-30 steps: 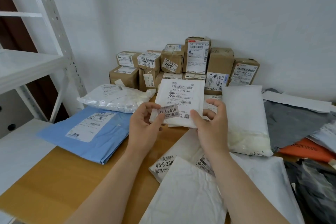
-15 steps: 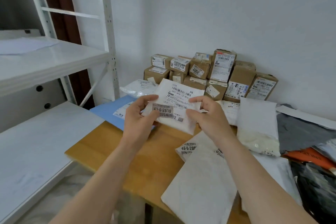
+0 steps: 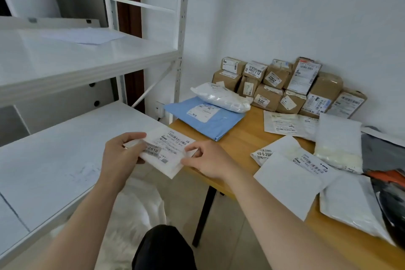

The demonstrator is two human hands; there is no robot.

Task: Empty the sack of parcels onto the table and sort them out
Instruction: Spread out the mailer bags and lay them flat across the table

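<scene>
Swung leftward off the tabletop (image 3: 241, 138), the white parcel (image 3: 173, 161) now hangs over the shelf (image 3: 54, 160) at nine o'clock; our left hand (image 3: 119, 160) grips it; our right hand (image 3: 210, 162) pinches it.

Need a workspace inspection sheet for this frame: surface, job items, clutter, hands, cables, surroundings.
Surface: wooden table, bare at its left corner, with parcels over the rest.
Job's things: white mailer held in the air off the table's left corner, sticker label on it. Cardboard boxes stacked against the wall. Clear bubble bag lying on blue mailer. White mailers overlapping at the near edge. Grey bag and orange bag at far right.
Clutter: paper sheet on the upper shelf.
Hands: left hand grips the white mailer's left end; right hand pinches its right edge.
Cables: nothing seen.
Surroundings: white shelf rack on the left; white sack, apparently, on the floor below.
</scene>
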